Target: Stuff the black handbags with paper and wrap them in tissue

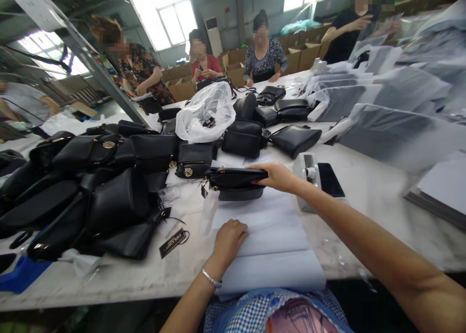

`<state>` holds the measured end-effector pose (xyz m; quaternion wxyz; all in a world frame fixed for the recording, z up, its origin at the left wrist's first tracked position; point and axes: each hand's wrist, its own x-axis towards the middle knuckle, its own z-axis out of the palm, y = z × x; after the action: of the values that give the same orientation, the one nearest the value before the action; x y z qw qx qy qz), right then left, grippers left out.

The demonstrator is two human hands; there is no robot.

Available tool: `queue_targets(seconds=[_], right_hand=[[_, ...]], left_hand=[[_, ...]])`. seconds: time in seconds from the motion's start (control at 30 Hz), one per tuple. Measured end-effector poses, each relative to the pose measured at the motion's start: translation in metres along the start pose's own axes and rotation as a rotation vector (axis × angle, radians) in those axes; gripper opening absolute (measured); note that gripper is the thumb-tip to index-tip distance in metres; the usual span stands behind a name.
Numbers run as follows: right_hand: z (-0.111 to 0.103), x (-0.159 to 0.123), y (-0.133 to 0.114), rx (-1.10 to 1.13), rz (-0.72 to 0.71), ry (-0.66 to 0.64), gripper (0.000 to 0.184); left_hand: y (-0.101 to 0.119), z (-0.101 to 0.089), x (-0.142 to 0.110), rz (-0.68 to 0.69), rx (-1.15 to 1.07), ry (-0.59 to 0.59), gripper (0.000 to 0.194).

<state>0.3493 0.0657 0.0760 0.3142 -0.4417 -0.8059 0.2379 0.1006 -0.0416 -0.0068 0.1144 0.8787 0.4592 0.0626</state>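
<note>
A black hang tag (pixel 172 243) is showing gold capitals, what's looking like "DELUXITY", the last letters blurring. On the black handbag (pixel 198 153), a round gold emblem (pixel 188 172) is gleaming illegibly. Up left, a white notice (pixel 38 10) is carrying marks too small to read.

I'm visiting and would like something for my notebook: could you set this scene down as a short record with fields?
Right hand: grips one end of a black, leather-look zipped bag
Left hand: rests on white, flat paper sheets
Left side: heaped black, leather-look bags
Near the left hand: black, rectangular tag with lettering
Right side: translucent plastic wrappings around dark, flat contents
Surface: long, whitish table
Across it: several co-workers
</note>
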Motion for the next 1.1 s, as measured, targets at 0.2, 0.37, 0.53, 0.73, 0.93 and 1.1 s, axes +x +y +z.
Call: queue_targets(seconds=[0.2, 0.37, 0.53, 0.73, 0.93, 1.1], right_hand=[[0.002, -0.031, -0.016, -0.028, -0.119, 0.167, 0.047], [0.035, -0.083, -0.017, -0.075, -0.264, 0.146, 0.056], [0.062, -0.122, -0.020, -0.054, -0.218, 0.238, 0.055], [0.072, -0.135, -0.025, -0.077, -0.164, 0.289, 0.053], [0.079, -0.136, -0.023, -0.045, -0.141, 0.309, 0.052], [0.083, -0.138, -0.024, -0.017, -0.116, 0.377, 0.050]], left_hand=[[0.017, -0.011, -0.059, 0.163, 0.040, 0.117, 0.016], [0.021, 0.022, -0.102, 0.362, -0.005, 0.269, 0.023], [0.009, 0.026, -0.124, 0.125, -0.417, 0.252, 0.033], [-0.020, -0.015, -0.108, -0.472, -0.430, 0.686, 0.051], [-0.017, -0.010, -0.058, -0.377, -0.998, 0.256, 0.114], [0.001, -0.009, -0.043, -0.359, -1.133, 0.305, 0.107]])
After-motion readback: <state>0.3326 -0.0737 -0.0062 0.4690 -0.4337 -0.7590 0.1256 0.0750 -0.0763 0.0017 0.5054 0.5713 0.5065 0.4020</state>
